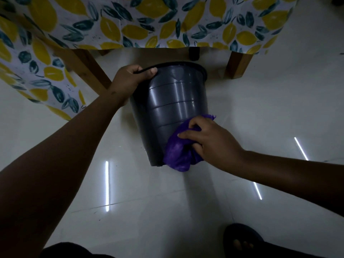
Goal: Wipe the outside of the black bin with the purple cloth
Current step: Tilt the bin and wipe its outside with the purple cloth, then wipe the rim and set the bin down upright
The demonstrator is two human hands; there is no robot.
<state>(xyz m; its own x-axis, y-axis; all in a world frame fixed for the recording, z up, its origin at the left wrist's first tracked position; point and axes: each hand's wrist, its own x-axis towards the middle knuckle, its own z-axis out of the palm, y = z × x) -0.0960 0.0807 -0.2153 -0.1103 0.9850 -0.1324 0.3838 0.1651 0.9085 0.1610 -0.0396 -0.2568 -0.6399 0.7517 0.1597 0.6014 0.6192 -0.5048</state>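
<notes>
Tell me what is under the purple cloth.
The purple cloth lies pressed against the black bin low on its side wall, under the right hand. The wall it covers is hidden.

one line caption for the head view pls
Left hand grips the black bin rim while right hand presses purple cloth low on its side.

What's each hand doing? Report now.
Left hand: closed on the rim of the glossy black plastic bin.
Right hand: pressing the crumpled purple cloth against the bin's side.

Purple cloth (178,155) hides the black bin (173,108) lower right wall; bin inside unseen. Foot (242,243) cut by bottom edge; tablecloth (130,21) covers the bench.
</notes>
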